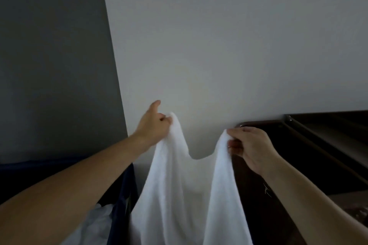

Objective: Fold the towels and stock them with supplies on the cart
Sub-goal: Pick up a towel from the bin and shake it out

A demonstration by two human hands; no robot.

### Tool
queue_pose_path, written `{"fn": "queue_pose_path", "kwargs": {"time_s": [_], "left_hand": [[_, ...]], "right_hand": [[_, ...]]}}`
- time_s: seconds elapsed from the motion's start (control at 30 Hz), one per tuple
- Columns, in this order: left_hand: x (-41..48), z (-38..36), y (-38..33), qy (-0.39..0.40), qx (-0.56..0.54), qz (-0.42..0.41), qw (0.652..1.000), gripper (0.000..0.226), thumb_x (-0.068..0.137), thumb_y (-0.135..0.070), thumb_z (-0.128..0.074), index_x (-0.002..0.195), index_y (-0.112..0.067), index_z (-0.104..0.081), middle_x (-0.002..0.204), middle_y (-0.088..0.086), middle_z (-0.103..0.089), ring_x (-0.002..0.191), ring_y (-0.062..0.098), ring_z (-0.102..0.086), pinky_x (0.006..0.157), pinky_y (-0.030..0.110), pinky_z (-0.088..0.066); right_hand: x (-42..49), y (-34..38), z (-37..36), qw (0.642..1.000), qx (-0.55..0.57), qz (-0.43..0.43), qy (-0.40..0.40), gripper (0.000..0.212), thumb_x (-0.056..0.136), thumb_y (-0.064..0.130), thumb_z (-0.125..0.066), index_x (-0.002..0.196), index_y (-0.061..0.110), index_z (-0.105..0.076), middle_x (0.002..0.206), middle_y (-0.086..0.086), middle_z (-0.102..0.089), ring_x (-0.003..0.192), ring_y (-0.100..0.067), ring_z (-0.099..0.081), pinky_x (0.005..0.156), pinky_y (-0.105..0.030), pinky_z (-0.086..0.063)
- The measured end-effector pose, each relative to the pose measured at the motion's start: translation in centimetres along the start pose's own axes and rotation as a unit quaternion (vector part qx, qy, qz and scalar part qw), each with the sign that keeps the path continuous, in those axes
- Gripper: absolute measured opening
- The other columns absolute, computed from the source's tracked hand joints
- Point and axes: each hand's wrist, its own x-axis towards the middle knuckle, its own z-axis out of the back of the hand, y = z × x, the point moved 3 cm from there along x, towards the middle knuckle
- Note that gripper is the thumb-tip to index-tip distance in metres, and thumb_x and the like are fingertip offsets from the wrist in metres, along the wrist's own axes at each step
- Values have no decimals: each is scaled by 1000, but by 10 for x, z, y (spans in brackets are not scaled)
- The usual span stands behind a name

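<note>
— Both forearms stretch in from below. What do the hands have?
— Left hand point(154, 125) pinches one top corner of the white towel point(189, 195), one finger sticking out. Right hand point(253, 147) grips the other corner. It hangs between them, in the air, beside a dark wooden cabinet point(288, 165).

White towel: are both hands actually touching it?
Touching. The head view shows the left hand and the right hand each pinching the top edge of the white towel.
</note>
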Motion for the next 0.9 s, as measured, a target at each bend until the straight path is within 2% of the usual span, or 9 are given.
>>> {"fn": "queue_pose_path", "kwargs": {"time_s": [0.1, 0.17, 0.27, 0.4, 0.5, 0.6, 0.67, 0.77, 0.9], "left_hand": [[-24, -33, -28, 29, 50, -64, 996, 39, 96, -25, -59, 131, -7, -56, 115, 7, -69, 110, 24, -63, 94, 34, -50], [-36, -46, -37, 31, 84, -92, 992, 24, 96, -29, -59, 109, -11, -66, 101, 2, -71, 95, 20, -65, 78, 28, -50], [-43, -53, -38, 29, 77, -91, 992, 17, 97, -29, -57, 97, -15, -66, 85, -7, -66, 78, 12, -61, 58, 13, -41], [-49, -56, -33, 42, 89, -99, 990, 24, 98, -31, -52, 107, -12, -65, 93, -1, -69, 87, 18, -64, 72, 27, -51], [-56, -59, -25, 77, 86, -109, 987, 41, 87, -51, -53, 107, -16, -63, 91, -5, -70, 82, 13, -65, 75, 35, -56], [-59, -61, -14, 103, 62, -94, 988, 54, 76, -71, -56, 103, -25, -63, 88, -12, -71, 77, 6, -67, 72, 29, -59], [-57, -58, -8, 96, 49, -95, 990, 55, 75, -81, -56, 97, -31, -61, 86, -18, -70, 77, 3, -67, 69, 20, -58], [-48, -44, -5, 86, -15, -105, 991, 13, 89, -50, -66, 95, -39, -62, 81, -22, -71, 78, -2, -67, 66, 10, -52], [-33, -22, -11, 54, -156, -77, 983, 10, 92, -21, -69, 102, -22, -72, 85, -16, -75, 81, -3, -69, 72, 12, -51]], "right_hand": [[-3, 0, -30, 994, -100, 31, 14, 12, 86, 5, -74, 78, 2, -66, 54, -8, -65, 46, -16, -63, 46, -26, -51], [-2, 1, -42, 990, -128, 56, 10, 14, 85, 5, -76, 83, 2, -62, 52, -6, -66, 47, -20, -66, 46, -29, -53], [-3, 3, -53, 980, -180, 77, 24, 13, 88, 9, -74, 87, 5, -62, 59, -9, -71, 56, -26, -72, 54, -36, -59], [-4, 1, -59, 981, -176, 65, 51, 4, 89, 1, -67, 90, 2, -62, 64, -15, -72, 58, -30, -72, 54, -36, -58], [-5, 2, -59, 971, -220, 58, 68, 15, 87, -1, -57, 99, 8, -62, 69, -17, -73, 59, -34, -71, 57, -39, -60], [-5, 5, -61, 958, -263, 49, 106, 28, 87, 0, -45, 109, 11, -59, 87, -21, -72, 73, -39, -72, 58, -36, -56], [-7, 8, -60, 945, -294, 65, 127, 30, 88, 2, -46, 111, 15, -59, 91, -15, -73, 80, -33, -73, 57, -29, -52], [-10, 15, -59, 933, -286, 78, 204, 34, 83, 1, -46, 111, 15, -59, 84, -6, -77, 81, -17, -74, 62, -14, -44], [-6, 29, -50, 923, -275, 130, 234, 33, 80, -2, -50, 105, 16, -61, 91, 2, -78, 78, -9, -70, 58, -7, -42]]}}
